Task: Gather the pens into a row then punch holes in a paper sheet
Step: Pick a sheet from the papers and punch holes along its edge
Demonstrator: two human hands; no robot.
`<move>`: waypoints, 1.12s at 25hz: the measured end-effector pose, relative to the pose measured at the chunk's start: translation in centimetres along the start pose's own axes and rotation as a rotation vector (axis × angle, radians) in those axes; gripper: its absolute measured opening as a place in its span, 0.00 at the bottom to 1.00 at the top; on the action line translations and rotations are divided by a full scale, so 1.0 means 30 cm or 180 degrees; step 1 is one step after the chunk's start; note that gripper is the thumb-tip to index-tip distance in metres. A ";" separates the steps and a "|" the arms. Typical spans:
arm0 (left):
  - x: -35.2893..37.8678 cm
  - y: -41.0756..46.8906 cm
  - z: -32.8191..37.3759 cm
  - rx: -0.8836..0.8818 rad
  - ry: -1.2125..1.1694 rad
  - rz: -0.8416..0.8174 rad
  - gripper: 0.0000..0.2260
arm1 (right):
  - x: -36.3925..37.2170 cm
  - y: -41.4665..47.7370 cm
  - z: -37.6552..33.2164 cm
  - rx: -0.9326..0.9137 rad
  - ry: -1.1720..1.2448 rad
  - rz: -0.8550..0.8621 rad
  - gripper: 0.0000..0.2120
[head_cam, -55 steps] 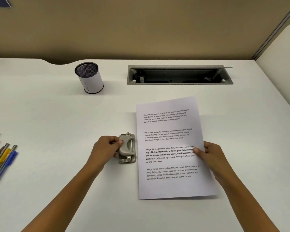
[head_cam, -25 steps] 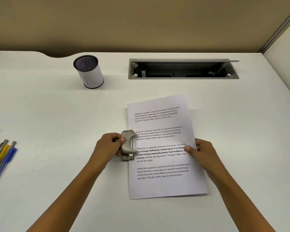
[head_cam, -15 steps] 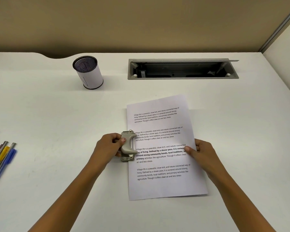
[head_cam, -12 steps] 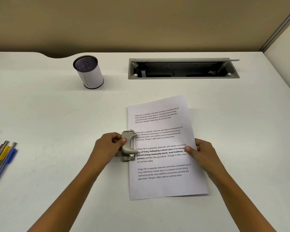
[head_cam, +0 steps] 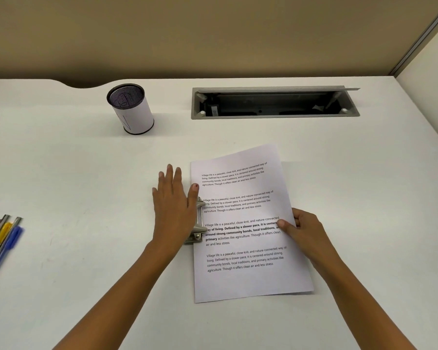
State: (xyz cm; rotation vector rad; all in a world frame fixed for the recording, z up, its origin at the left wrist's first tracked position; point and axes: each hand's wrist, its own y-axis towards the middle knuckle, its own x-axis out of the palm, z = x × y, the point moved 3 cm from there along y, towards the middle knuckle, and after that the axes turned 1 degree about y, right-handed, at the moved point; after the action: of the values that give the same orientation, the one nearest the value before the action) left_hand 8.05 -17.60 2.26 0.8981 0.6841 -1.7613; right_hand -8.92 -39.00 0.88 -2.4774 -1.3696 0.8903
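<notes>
While pressing palm-down on the punch (head_cam: pixel 199 223) with the left hand (head_cam: pixel 173 208), holds all four fingers straight and slightly spread, pointing away across the desk (head_cam: pixel 74 173), thumb angled out toward the sheet (head_cam: pixel 243 276). Covers most of the punch, leaving only its right side and near end in sight. Pinches the sheet's right edge with the right hand (head_cam: pixel 306 231): thumb on top beside the bold printed lines, other fingers curled at the edge, tips hidden by the paper. Lies flat on the desk, printed side up, slightly turned, left edge tucked under the punch's top about halfway along. Shows pens (head_cam: pixel 3 238) side by side at the far left, partly cut off, well apart from both hands. Stands upright near the back: a cup (head_cam: pixel 132 109), left of an open cable tray (head_cam: pixel 273 103).
</notes>
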 end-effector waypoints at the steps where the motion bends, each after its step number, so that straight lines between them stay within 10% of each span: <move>1: 0.011 0.008 0.010 0.0093 0.0067 -0.0018 0.26 | 0.000 0.000 0.000 0.0010 -0.0004 0.0005 0.07; 28: 0.117 0.025 -0.033 0.0095 0.0512 -0.0033 0.35 | 0.002 0.016 0.009 0.0094 0.0009 -0.0175 0.09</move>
State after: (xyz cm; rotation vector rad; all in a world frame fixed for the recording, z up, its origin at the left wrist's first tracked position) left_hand 8.23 -18.91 -1.23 1.0667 0.7690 -1.7253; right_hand -8.71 -39.26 0.45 -2.4062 -1.4063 0.8882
